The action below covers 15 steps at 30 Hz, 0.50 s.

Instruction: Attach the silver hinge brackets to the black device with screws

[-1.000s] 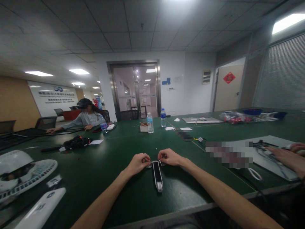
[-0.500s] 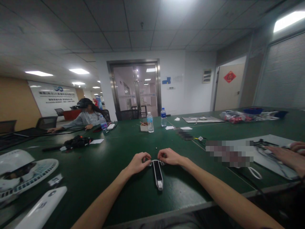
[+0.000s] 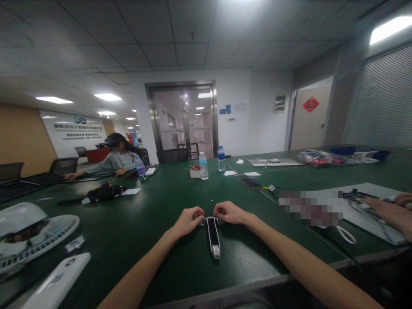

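A long, narrow white-edged object with a dark middle (image 3: 213,234) lies on the green table in front of me, its pale blunt end toward me. My left hand (image 3: 189,219) is closed in a pinch at the left side of its far end. At the right side of that end, my right hand (image 3: 230,213) pinches too. Small light-coloured parts show beside the fingertips of both hands, too small to name. Just beyond the hands lies a tiny pale bit (image 3: 211,200).
Water bottles (image 3: 203,166) and a small box (image 3: 195,172) stand ahead. White plastic casings (image 3: 54,283) lie at left, beside a slotted white housing (image 3: 38,244). A person (image 3: 119,154) sits at far left. At right, another person's hands (image 3: 383,210) rest over cables on a white board (image 3: 370,191).
My hands stay pinched at the object's far end with hardly any movement. The whole view has shifted very slightly. The other person's hands at right have moved a little.
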Each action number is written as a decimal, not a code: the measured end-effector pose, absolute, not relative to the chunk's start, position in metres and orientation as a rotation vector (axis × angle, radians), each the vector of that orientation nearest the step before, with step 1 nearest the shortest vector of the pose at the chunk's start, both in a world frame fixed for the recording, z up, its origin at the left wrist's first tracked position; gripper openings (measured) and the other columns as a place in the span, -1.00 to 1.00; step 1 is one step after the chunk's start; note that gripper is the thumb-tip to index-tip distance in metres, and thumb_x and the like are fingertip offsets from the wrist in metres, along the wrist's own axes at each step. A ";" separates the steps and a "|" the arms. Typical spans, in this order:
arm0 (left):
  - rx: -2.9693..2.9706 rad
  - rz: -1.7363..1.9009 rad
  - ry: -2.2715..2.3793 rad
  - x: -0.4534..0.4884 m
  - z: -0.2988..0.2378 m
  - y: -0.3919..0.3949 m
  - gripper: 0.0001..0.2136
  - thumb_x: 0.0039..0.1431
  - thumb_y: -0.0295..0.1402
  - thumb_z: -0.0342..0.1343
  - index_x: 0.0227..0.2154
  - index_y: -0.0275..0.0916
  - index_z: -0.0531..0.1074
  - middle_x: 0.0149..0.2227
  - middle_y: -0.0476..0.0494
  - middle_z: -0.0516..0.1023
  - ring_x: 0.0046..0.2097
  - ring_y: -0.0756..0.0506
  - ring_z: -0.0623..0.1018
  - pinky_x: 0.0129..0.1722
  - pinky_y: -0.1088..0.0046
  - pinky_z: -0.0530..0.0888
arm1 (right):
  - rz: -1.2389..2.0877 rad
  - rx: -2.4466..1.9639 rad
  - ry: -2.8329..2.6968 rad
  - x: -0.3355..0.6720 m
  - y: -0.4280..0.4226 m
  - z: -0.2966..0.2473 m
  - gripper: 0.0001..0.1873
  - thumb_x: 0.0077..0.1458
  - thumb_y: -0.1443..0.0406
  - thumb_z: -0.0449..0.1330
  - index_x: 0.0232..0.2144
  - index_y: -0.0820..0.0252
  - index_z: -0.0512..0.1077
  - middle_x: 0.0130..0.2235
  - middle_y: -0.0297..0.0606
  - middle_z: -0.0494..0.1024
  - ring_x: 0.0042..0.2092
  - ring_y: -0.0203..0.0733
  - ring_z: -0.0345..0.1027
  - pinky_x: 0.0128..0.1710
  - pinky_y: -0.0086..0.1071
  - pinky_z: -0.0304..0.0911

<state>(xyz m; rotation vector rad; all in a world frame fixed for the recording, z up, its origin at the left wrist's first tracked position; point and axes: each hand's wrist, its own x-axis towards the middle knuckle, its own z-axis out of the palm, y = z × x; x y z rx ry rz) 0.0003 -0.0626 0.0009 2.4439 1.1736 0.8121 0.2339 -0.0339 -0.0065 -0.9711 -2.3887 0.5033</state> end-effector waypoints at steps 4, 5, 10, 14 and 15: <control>2.428 0.803 1.176 0.001 0.001 -0.063 -0.83 0.15 -0.32 0.02 -0.28 -0.27 0.45 -0.39 -0.04 0.54 -0.40 -0.01 0.47 -0.39 0.55 0.36 | 0.517 -0.980 -2.385 0.234 -0.035 -0.006 -0.80 -0.04 0.42 0.08 -0.37 0.25 0.50 -0.41 -0.31 0.53 -0.40 -0.32 0.36 -0.41 -0.52 0.20; 2.424 0.801 1.178 0.001 0.001 -0.063 -0.83 0.15 -0.32 0.02 -0.28 -0.27 0.45 -0.39 -0.03 0.54 -0.40 -0.01 0.47 -0.39 0.55 0.36 | 0.515 -0.983 -2.385 0.234 -0.036 -0.005 -0.80 -0.04 0.42 0.08 -0.37 0.25 0.50 -0.41 -0.31 0.53 -0.40 -0.32 0.35 -0.41 -0.52 0.20; 2.425 0.799 1.193 0.001 0.001 -0.063 -0.83 0.14 -0.32 0.03 -0.29 -0.29 0.45 -0.41 -0.03 0.53 -0.43 0.00 0.45 -0.43 0.56 0.34 | 0.498 -0.978 -2.395 0.234 -0.036 -0.004 -0.80 -0.04 0.41 0.08 -0.37 0.24 0.50 -0.40 -0.31 0.54 -0.39 -0.31 0.36 -0.39 -0.51 0.20; 2.439 0.789 1.204 0.001 0.002 -0.064 -0.82 0.13 -0.31 0.03 -0.30 -0.29 0.46 -0.44 -0.02 0.51 -0.46 0.01 0.42 -0.46 0.56 0.32 | 0.479 -0.984 -2.396 0.234 -0.035 -0.004 -0.81 -0.03 0.40 0.09 -0.37 0.23 0.49 -0.39 -0.31 0.53 -0.39 -0.31 0.36 -0.39 -0.51 0.20; 2.443 0.785 1.207 0.001 0.002 -0.064 -0.81 0.13 -0.31 0.03 -0.30 -0.29 0.46 -0.44 -0.02 0.51 -0.46 0.01 0.41 -0.46 0.56 0.31 | 0.466 -0.986 -2.398 0.234 -0.035 -0.005 -0.81 -0.03 0.40 0.09 -0.37 0.23 0.49 -0.39 -0.31 0.53 -0.39 -0.31 0.36 -0.39 -0.51 0.20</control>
